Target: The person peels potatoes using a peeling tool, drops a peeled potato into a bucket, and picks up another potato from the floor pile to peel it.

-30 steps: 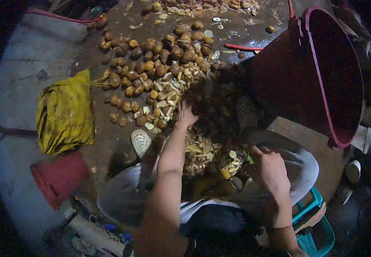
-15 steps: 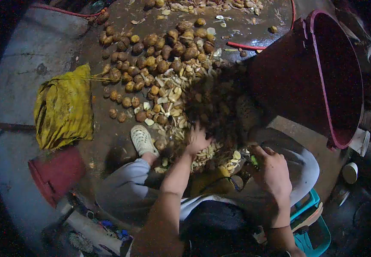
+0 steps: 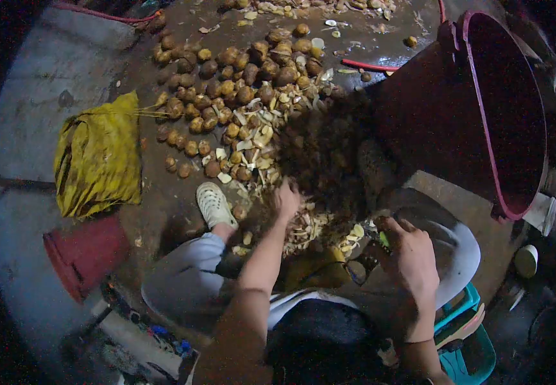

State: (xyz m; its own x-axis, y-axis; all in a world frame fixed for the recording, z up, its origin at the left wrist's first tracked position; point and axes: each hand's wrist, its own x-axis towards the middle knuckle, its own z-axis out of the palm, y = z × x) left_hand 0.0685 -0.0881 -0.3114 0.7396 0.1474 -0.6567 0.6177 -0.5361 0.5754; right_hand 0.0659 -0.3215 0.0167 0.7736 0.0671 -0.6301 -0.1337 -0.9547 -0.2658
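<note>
My left hand reaches down to the heap of pale peelings, fingers stretched out and slightly blurred. No object shows in it. Curled fingers on my right hand hold a small green-handled tool, whose working end I cannot make out in the shadow. Beside that tool lie yellowish slices. Beyond my left hand, round brown tubers spread over the wet floor, with more cut peelings along their right side.
A large dark red tub lies tilted at the right. On the left are a yellow woven sack and a smaller red bucket. My shoe stands near the tubers. A teal plastic stool is at lower right.
My left hand has shifted a little left and up across the peelings, its spread fingers drawn closer together. My right hand stays nearly in place with the green-handled tool.
</note>
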